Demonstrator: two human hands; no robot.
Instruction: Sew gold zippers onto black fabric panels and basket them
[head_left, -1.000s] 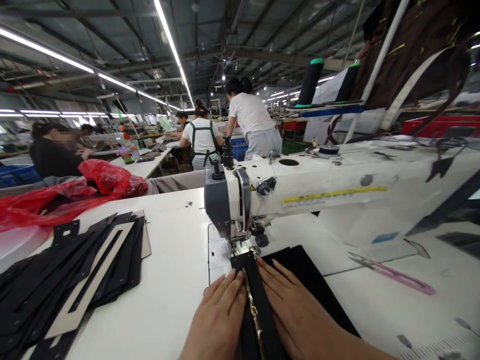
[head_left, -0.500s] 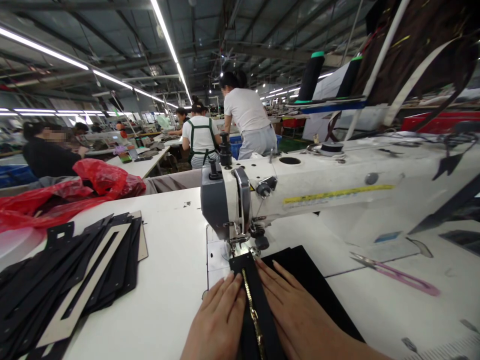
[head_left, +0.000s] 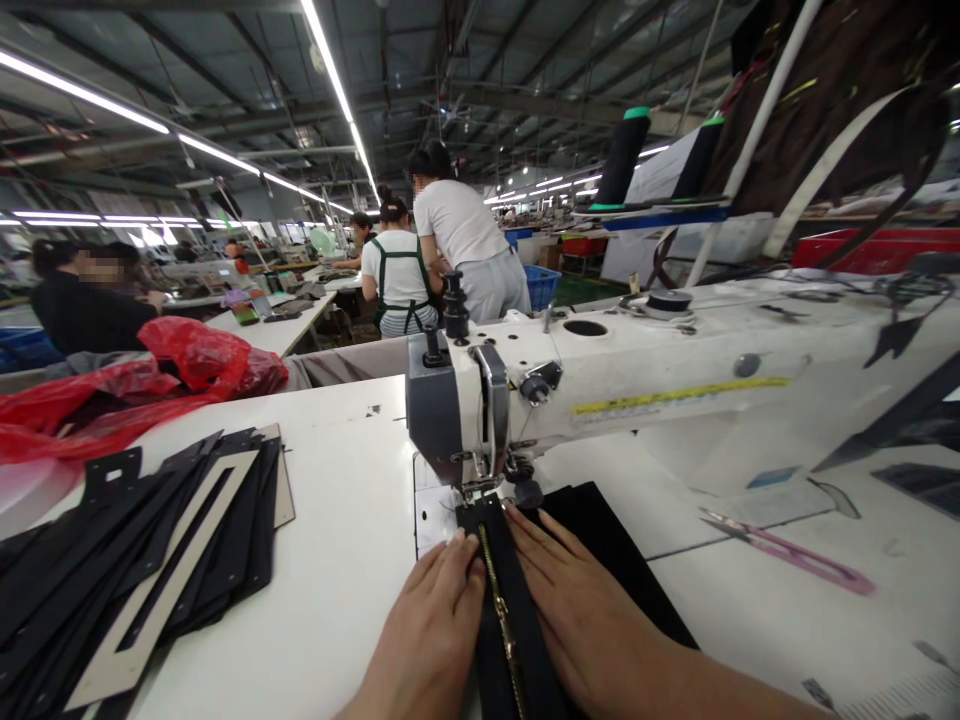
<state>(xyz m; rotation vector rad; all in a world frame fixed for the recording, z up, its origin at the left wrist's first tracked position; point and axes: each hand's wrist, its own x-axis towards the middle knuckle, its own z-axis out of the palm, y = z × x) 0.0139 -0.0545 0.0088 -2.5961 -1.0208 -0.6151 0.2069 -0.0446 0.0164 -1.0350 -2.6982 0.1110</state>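
A black panel with a gold metal zipper point(head_left: 504, 614) down its middle lies under my hands, its far end at the presser foot point(head_left: 480, 490) of the sewing machine point(head_left: 472, 400). My left hand point(head_left: 439, 620) grips the panel's left edge, fingers bent and close together. Flat along the right side lies my right hand point(head_left: 585, 610), fingers stretched toward the needle area and pressing on the panel. Beneath and beyond that hand spreads a larger black piece point(head_left: 600, 530). The needle tip is too small to make out.
Several black slotted pieces point(head_left: 150, 520) are piled on the left, a beige slotted strip point(head_left: 169, 580) on top. Pink-handled thread snips point(head_left: 795, 555) lie on the right. A red plastic bag point(head_left: 202, 360) sits behind the pile. Co-workers point(head_left: 465, 230) stand and sit beyond the table.
My left hand's fingers have bent more and drawn slightly back along the panel's edge. The panel's far end sits slightly nearer the presser foot. The standing co-worker has shifted left in view.
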